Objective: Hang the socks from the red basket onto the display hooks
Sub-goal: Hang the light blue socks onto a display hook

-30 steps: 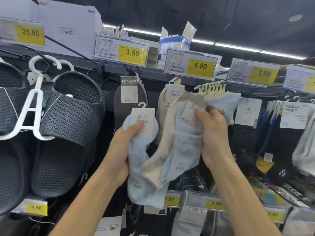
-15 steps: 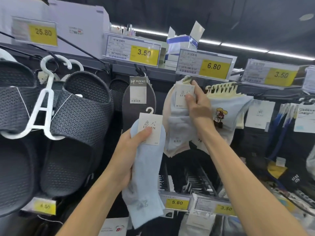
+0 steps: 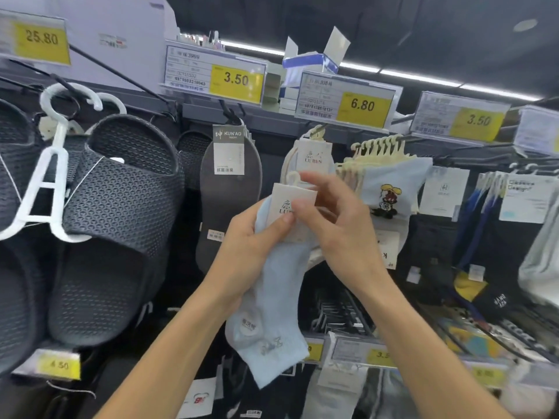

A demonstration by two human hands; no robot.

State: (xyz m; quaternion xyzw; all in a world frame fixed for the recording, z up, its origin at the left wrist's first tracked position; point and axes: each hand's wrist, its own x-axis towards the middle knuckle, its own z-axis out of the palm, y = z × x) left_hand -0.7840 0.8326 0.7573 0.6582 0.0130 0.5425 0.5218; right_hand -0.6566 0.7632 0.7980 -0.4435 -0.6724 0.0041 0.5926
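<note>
A light blue sock pair (image 3: 272,300) with a white card label and a small cream hanger hook hangs down from my left hand (image 3: 251,246), which grips it just below the card. My right hand (image 3: 335,225) pinches the same card from the right side. Just behind and above, a sock pair (image 3: 313,155) with the same kind of label hangs on the display hook (image 3: 316,131) under the 6.80 price tag. The red basket is out of view.
Dark slippers (image 3: 121,213) on white hangers fill the left. A grey insole pack (image 3: 230,192) hangs left of the socks. Cartoon-print socks (image 3: 390,189) and dark socks (image 3: 484,237) hang to the right. Price-tag rails run above and below.
My right hand let go of the sock pair it hung on the hook and came down to the card of the blue pair. My left hand raised that pair toward the hook.
</note>
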